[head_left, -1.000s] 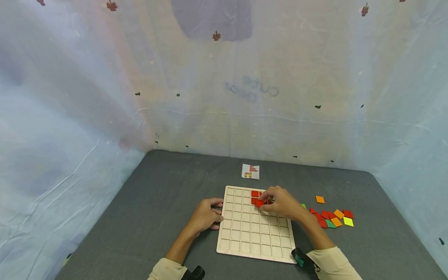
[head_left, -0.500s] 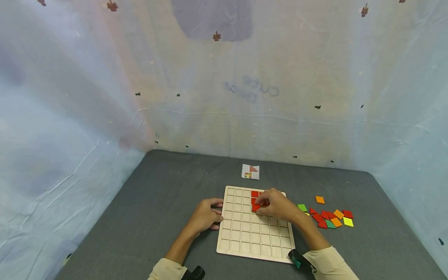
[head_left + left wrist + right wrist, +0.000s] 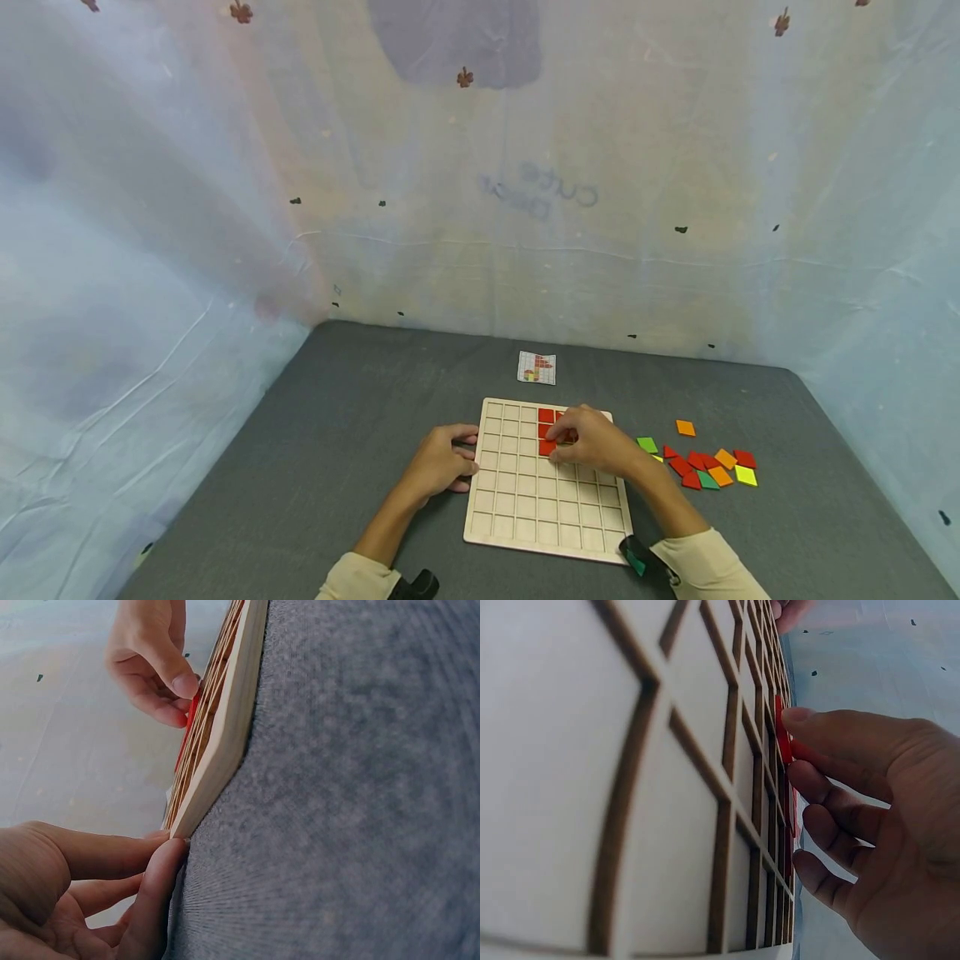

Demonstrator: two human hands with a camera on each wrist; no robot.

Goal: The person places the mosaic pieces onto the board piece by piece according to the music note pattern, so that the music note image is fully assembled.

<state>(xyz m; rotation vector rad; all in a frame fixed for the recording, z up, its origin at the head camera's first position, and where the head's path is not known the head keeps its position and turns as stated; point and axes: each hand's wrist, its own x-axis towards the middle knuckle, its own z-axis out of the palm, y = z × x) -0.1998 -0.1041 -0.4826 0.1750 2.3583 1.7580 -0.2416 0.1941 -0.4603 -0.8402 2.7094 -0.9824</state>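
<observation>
A pale wooden grid board point(image 3: 525, 508) lies on the dark table. My left hand point(image 3: 435, 462) holds its left edge; the left wrist view shows index fingertip and thumb point(image 3: 154, 896) meeting at the board's rim. Over the upper right part of the grid, my right hand point(image 3: 592, 439) pinches a red square tile point(image 3: 547, 447) at a cell, thumb on its near edge. In the right wrist view this tile point(image 3: 782, 729) stands slightly proud of the grid. More red tiles point(image 3: 546, 415) fill cells above it, partly hidden by the right hand.
Right of the board lies a loose group of red, orange, green and yellow tiles point(image 3: 691, 481), with one orange tile point(image 3: 686, 427) apart behind them. A small printed pattern card point(image 3: 537, 367) lies beyond the board. A pale sheet point(image 3: 480, 250) surrounds the table point(image 3: 375, 375).
My right hand has shifted slightly left and toward me, bringing the red tile from a tilted hold down into line with the column of red tiles. My left hand stays at the board's edge.
</observation>
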